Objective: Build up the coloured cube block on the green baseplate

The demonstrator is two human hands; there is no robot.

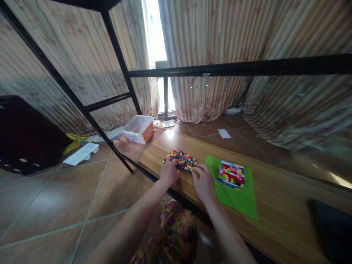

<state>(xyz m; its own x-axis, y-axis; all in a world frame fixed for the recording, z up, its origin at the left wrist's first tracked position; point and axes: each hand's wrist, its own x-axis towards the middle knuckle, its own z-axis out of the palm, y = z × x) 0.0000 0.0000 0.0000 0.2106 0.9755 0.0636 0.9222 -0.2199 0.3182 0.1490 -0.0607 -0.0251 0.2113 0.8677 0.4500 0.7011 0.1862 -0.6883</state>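
- Firstly, at far left, a dark, bulky object (27,135) stands on the tiled floor (49,205); its identity cannot be established.
- Just beside it, a yellow item (72,143) lies near a white tray-like piece (81,154).
- Black metal bars (117,47) stand before patterned curtains (189,36), which part at a bright gap.
- Next, a clear plastic box (134,128) with an orange label rests beyond the left end of the wooden tabletop (280,205).
- The left hand (169,173) is at the near-left edge of the brick pile (185,160). Its fingers are bent downward and partly spread, reaching the bricks; whether any brick is gripped cannot be determined.
- The brick pile, small pieces in red, yellow, green, blue, pink and white, lies loose on the tabletop between the two hands.
- The right hand (205,182) is at the right edge of the pile. Thumb and forefinger are bent towards each other with little gap; whether a brick is pinched cannot be confirmed.
- A green studded baseplate (249,200) lies flat just right of that hand. On its upper part sits a multicoloured brick assembly (231,174), roughly rectangular.
- A white sheet (224,134) lies on the floor beyond the tabletop.
- Finally, a black object (334,229), blurred, occupies the tabletop's right end.
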